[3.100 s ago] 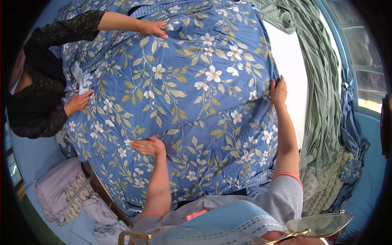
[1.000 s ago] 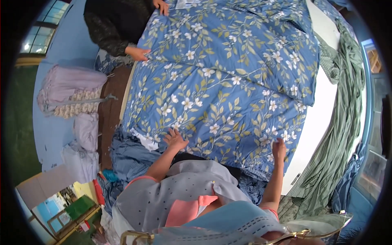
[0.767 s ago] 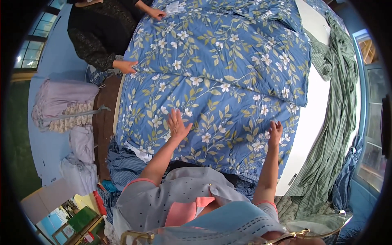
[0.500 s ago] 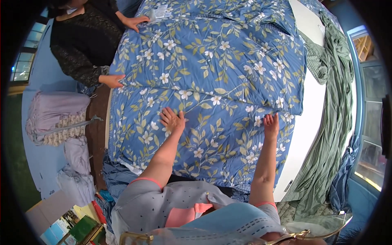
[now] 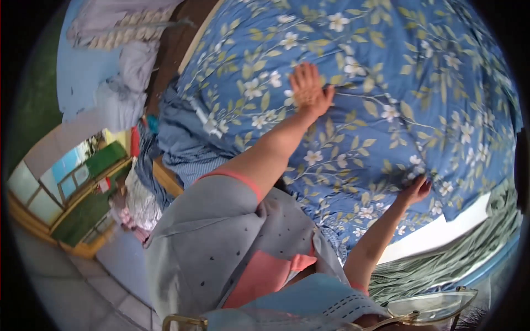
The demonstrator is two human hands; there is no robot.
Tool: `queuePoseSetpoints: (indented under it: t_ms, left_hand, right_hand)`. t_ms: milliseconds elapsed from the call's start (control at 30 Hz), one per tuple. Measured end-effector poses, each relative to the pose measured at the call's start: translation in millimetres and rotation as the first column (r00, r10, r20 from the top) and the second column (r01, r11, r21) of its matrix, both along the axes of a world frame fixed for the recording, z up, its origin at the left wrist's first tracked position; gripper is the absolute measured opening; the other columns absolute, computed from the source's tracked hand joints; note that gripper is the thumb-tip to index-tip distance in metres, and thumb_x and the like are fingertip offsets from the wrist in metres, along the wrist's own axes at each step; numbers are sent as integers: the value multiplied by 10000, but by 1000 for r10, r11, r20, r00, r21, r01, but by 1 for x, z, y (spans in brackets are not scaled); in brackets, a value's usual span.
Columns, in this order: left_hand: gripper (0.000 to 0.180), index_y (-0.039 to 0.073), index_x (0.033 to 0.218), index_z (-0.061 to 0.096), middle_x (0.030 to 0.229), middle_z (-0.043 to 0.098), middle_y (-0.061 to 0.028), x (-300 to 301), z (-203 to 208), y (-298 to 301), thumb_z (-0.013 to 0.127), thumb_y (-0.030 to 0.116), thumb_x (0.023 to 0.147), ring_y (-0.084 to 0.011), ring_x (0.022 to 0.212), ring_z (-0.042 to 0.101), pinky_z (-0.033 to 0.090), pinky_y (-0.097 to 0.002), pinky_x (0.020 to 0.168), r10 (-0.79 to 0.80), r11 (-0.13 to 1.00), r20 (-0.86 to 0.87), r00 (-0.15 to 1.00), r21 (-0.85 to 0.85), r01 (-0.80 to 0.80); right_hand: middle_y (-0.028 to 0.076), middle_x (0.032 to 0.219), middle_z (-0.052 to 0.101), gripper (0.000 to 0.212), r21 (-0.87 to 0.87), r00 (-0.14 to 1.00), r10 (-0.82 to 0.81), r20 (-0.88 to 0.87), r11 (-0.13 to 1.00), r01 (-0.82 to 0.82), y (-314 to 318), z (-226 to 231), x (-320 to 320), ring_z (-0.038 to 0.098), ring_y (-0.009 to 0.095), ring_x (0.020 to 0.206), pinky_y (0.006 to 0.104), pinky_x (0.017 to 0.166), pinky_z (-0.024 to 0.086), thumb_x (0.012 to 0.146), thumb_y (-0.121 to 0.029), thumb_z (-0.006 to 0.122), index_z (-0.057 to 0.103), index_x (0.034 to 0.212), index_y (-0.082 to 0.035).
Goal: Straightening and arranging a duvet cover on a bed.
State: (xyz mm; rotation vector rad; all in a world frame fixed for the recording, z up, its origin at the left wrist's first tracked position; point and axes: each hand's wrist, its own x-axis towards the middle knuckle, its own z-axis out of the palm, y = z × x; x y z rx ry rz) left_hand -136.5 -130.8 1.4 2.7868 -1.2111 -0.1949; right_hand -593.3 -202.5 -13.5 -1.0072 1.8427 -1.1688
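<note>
In the head view, a blue floral fabric (image 5: 353, 140) with white blossoms and olive leaves spreads across the upper right, over a white tabletop (image 5: 436, 234) that shows along the fabric's lower right border. The left hand (image 5: 310, 91) is over the fabric, back uppermost, its grip spread with fingers apart and the thumb out to the right, holding nothing. The right hand (image 5: 415, 190) is at the fabric farther right, near a long crease, fingers bent; I can't make out whether its grip pinches the cloth or merely rests there.

Beyond the tabletop at the lower right lies bunched green striped cloth (image 5: 441, 267). Left of the floral fabric is a heap of crumpled blue cloth (image 5: 190, 140), with a white strip (image 5: 207, 117) next to it at the fabric's border. Farther up at the left are lilac cloth (image 5: 99, 19) and a pale bundle (image 5: 118, 105). The wearer's grey speckled top (image 5: 210, 234) fills the lower middle.
</note>
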Motion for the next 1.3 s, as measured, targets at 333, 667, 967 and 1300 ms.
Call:
queuePoseSetpoints:
  t_ms: [333, 667, 967, 1300]
  left_hand:
    - [825, -58, 1429, 388, 1497, 378, -274, 14, -18, 34, 624, 477, 847, -432, 1404, 312, 198, -547, 1158, -440, 895, 63, 896, -42, 443]
    - [861, 85, 1525, 318, 1589, 267, -160, -197, 59, 204, 690, 439, 834, -402, 1467, 206, 145, -560, 1179, -897, -67, -415, -151, -210, 976]
    - [882, 59, 1460, 404, 1446, 451, -137, -319, 84, 217, 830, 221, 705, -344, 1300, 453, 382, -449, 1042, -690, -260, -499, -525, -506, 823]
    - [321, 71, 1069, 688, 1005, 648, -99, -354, 50, 223, 699, 85, 748, -302, 956, 628, 512, -404, 831, -768, -20, -537, -349, -525, 851]
  right_hand:
    - [191, 1483, 429, 587, 614, 278, 555, -784, 758, 220, 371, 85, -52, 420, 416, 1338, 556, 1051, 369, 903, -440, 602, 474, 1432, -220]
    - [180, 1160, 628, 699, 135, 674, -537, -506, 723, 677, 446, 81, -100, 646, 234, 965, 341, 842, 515, 799, -255, 809, 484, 1352, 23]
    - [24, 905, 681, 361, 235, 732, -679, 58, 722, 651, 444, 79, -128, 589, 82, 731, 224, 640, 481, 816, -174, 799, 680, 1104, 6]
    - [-25, 772, 628, 115, 99, 713, -508, 483, 841, 531, 453, 98, -144, 556, 72, 653, 228, 579, 437, 850, -139, 729, 649, 901, -75]
